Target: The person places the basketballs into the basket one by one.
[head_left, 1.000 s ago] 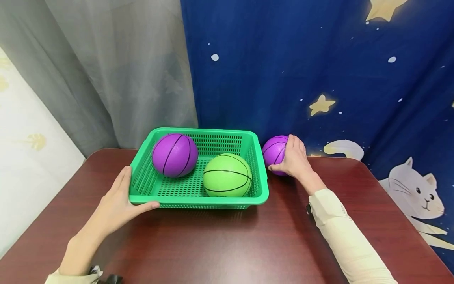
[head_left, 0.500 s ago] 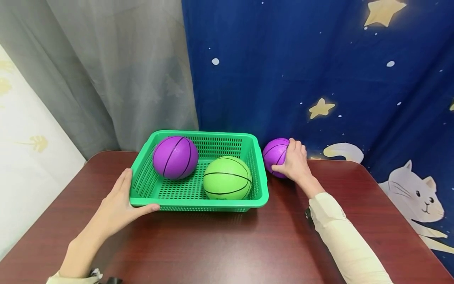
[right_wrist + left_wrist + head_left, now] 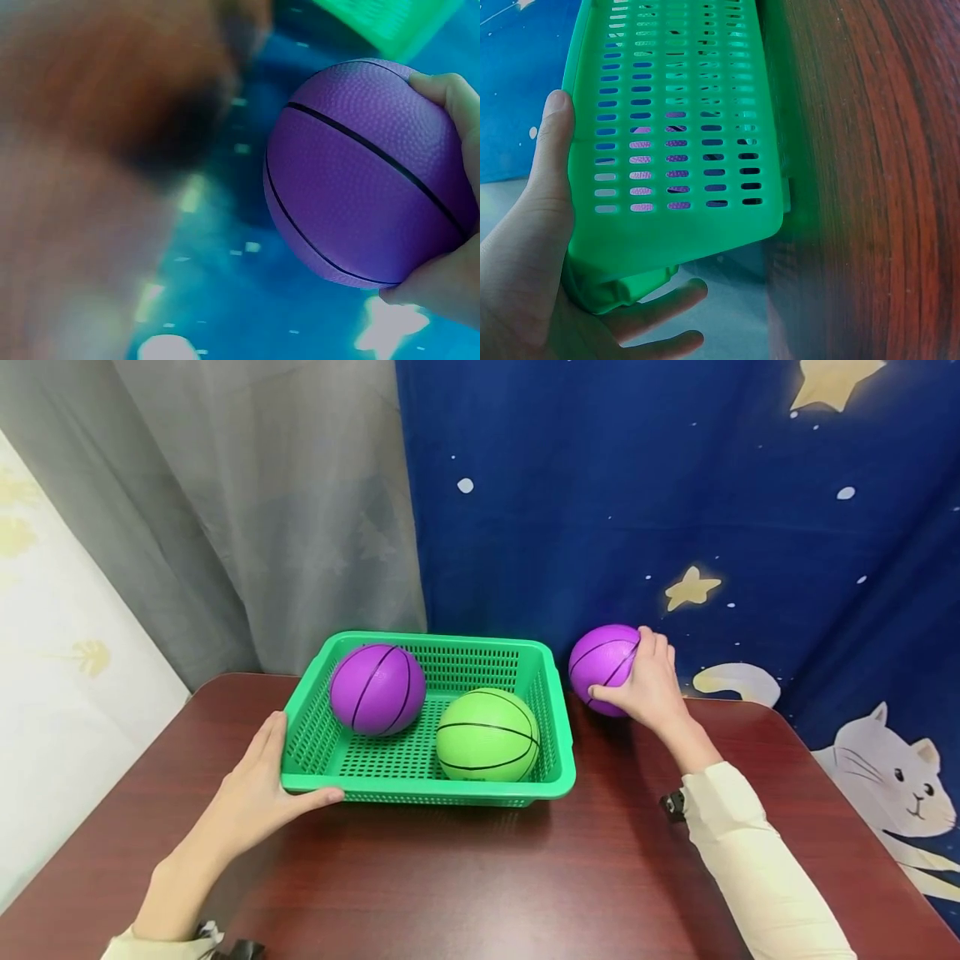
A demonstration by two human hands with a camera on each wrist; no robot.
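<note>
A green plastic basket [image 3: 427,787] stands on the table. Inside it a purple mini basketball [image 3: 377,690] lies at the back left and a green mini basketball [image 3: 487,735] at the front right. My left hand [image 3: 243,797] rests against the basket's front left corner, thumb along the front rim and fingers straight along the left side. In the left wrist view, two of its fingertips stick out past the corner. To the basket's right, my right hand [image 3: 651,689] grips a second purple basketball [image 3: 360,180], thumb and fingers spread over its right side. This ball looks raised off the table.
The brown table [image 3: 450,877] ends at its far edge close behind the basket. Grey and blue curtains [image 3: 540,510] hang directly behind it. A white printed cloth [image 3: 67,693] hangs at the left.
My right hand has lifted the second purple basketball upward and slightly right, away from the basket's side. The left hand keeps its place at the corner, and the head view has shifted slightly.
</note>
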